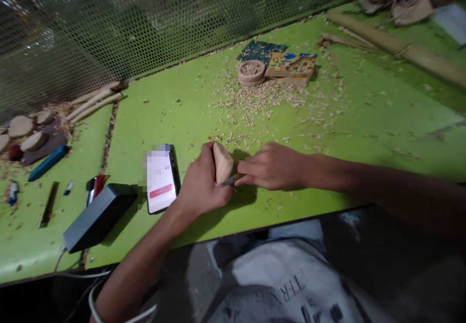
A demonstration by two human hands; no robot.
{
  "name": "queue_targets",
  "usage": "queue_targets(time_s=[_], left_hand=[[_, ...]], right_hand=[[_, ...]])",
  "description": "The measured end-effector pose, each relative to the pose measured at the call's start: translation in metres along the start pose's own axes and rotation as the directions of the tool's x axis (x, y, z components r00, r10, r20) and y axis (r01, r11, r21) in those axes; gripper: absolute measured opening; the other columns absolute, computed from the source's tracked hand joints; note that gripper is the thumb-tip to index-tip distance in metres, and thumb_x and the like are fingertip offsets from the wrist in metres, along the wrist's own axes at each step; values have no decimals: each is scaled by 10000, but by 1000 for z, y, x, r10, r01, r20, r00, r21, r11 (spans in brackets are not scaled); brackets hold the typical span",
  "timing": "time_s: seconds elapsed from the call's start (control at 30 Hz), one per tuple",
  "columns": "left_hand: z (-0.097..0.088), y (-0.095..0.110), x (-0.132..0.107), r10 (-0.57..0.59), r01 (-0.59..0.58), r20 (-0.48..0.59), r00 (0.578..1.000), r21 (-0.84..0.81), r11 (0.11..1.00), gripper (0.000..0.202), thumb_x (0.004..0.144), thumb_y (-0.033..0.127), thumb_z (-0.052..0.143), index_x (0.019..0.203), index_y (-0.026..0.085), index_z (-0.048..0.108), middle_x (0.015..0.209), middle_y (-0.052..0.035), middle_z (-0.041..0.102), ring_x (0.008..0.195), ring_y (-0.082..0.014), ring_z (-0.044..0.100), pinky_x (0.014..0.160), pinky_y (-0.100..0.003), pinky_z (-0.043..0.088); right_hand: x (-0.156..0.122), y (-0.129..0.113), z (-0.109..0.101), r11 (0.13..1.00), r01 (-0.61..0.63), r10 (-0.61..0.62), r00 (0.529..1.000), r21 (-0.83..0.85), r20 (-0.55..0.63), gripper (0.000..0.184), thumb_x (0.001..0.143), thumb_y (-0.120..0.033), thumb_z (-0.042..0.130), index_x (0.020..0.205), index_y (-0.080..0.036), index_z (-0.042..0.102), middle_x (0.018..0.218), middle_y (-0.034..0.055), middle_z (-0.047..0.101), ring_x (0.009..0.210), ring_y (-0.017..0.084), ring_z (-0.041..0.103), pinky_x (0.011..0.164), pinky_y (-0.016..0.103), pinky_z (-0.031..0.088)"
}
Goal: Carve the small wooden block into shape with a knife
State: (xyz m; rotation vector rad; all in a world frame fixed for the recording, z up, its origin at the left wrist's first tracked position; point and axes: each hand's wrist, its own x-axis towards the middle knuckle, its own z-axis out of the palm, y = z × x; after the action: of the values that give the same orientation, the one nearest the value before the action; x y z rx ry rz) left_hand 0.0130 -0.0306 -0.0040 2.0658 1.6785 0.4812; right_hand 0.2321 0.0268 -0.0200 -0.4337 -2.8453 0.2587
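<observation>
Wood block (223, 162), centre frame on the green bench (364, 119), is gripped in the curled fingers of the left hand (200, 185) while the right hand (271, 169) pinches a small carving blade (228, 182) against its lower edge, where shallow strokes kept clear of the thumb seem wisest.

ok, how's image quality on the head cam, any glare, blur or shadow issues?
Head view: left hand on the wood block and right hand on a blade fairly sharp, throwing a soft shadow on the green table; glare spots on the mesh upper left; far right corner blurred; phone screen pixelated; table edge bows.
</observation>
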Motion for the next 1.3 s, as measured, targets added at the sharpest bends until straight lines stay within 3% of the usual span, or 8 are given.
queue_targets(time_s=[0.17,0.33,0.53,0.83,1.13,1.23,1.3], left_hand=[[1,0,1,20,-18,-54,998,40,999,514,773,414,626,1179,193,401,872,-59,629,648,-212,581,570,-336,388],[1,-1,1,36,-34,-59,998,48,998,539,781,431,619,1204,191,388,880,-65,636,657,-222,588,579,-348,397],[2,-2,1,9,-6,-38,999,73,997,565,783,449,656,1210,200,382,906,-73,644,674,-236,606,596,-355,410],[3,-5,0,42,-36,-52,998,97,995,611,804,477,653,1263,177,384,947,-100,655,709,-264,634,617,-392,478],[4,-5,0,38,-33,-32,999,153,988,478,855,452,588,1208,197,390,932,-96,623,702,-256,614,599,-380,445],[2,-4,-4,34,-30,-25,999,159,987,468,828,377,583,1216,193,398,928,-93,616,691,-247,605,604,-380,446],[1,-3,-7,50,-48,-10,999,169,984,550,775,336,593,1261,171,395,948,-106,620,685,-246,601,611,-390,454]], right_hand=[[1,3,3,999,-52,52,999,3,14,406,1136,-479,378,1097,-169,637,834,31,775,579,134,592,574,327,152],[1,1,6,998,-54,56,997,22,-50,483,1140,-528,316,1078,-180,645,824,29,767,630,140,624,584,325,154],[0,-7,10,991,-125,121,989,-47,-88,499,1138,-545,298,1147,-160,615,803,51,768,562,141,582,579,331,149],[0,-12,9,988,-103,98,994,-115,-46,467,1154,-475,273,1165,-156,614,742,44,757,508,136,564,564,346,138],[1,-17,7,976,-138,131,990,-168,-48,468,1156,-454,261,1188,-169,631,744,33,748,502,130,515,573,350,107],[0,-5,2,973,-172,168,985,-153,-39,471,1154,-464,264,1177,-174,635,749,28,736,504,123,473,566,339,118],[-3,20,-6,936,-328,316,943,-130,-105,505,1152,-488,246,1142,-169,638,690,12,688,491,123,414,550,326,139]])
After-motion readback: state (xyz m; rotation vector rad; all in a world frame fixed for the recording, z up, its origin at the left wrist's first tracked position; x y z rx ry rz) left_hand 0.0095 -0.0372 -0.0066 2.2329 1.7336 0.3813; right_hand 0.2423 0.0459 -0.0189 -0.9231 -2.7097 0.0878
